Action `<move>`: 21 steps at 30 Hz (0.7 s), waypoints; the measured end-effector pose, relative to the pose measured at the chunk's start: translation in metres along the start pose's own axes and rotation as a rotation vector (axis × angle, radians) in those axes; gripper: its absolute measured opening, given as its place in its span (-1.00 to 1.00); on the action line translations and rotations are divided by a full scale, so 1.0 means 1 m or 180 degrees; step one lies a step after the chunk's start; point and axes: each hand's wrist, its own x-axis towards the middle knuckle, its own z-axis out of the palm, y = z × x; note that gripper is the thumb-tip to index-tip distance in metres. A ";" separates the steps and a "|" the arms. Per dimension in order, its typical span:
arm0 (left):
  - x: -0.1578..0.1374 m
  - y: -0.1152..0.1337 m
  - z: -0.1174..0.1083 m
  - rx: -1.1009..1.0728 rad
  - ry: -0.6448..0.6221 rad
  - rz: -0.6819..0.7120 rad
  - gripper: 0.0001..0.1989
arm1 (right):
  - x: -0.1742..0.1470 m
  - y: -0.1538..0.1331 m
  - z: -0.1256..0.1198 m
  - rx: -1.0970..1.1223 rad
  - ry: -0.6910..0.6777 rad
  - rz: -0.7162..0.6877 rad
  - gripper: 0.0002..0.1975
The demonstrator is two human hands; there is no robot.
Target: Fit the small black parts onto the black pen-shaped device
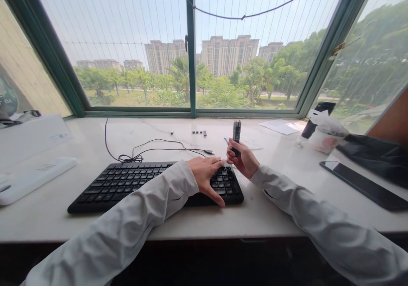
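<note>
A wide black plastic keyboard with rows of keys [117, 184] is lying along the near part of a white marbled tabletop [270, 211], its near side sitting back from the tabletop's near edge. The tabletop is stretching right toward a flat black phone [363, 185] and away to a green-framed window [192, 65]. Along the keyboard's far side, a thin black cable [130, 158] is coiling and looping, crowding that edge. Farther off, a row of small black pieces [199, 132] is sitting, while a long white plastic device [38, 182] is lying at the left. The left hand [206, 173] is spreading its fingers and thumb wide, palm down, on the keyboard's right part. At the far right corner, the right hand [245, 158] is clasping a slim black pronged tool [236, 131], holding it upright.
</note>
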 end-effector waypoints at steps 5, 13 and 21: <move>0.001 -0.010 0.000 -0.0039 -0.0074 -0.0203 0.15 | -0.001 -0.007 -0.001 0.0152 0.0013 0.0079 -0.61; 0.003 -0.004 -0.003 -0.0737 0.0458 -0.0160 0.07 | -0.001 -0.024 -0.012 -0.0216 -0.0110 -0.0159 -0.81; 0.015 0.011 -0.015 -0.3423 0.2356 -0.0396 -0.57 | -0.006 -0.003 -0.002 -0.1383 -0.1611 0.0010 -0.81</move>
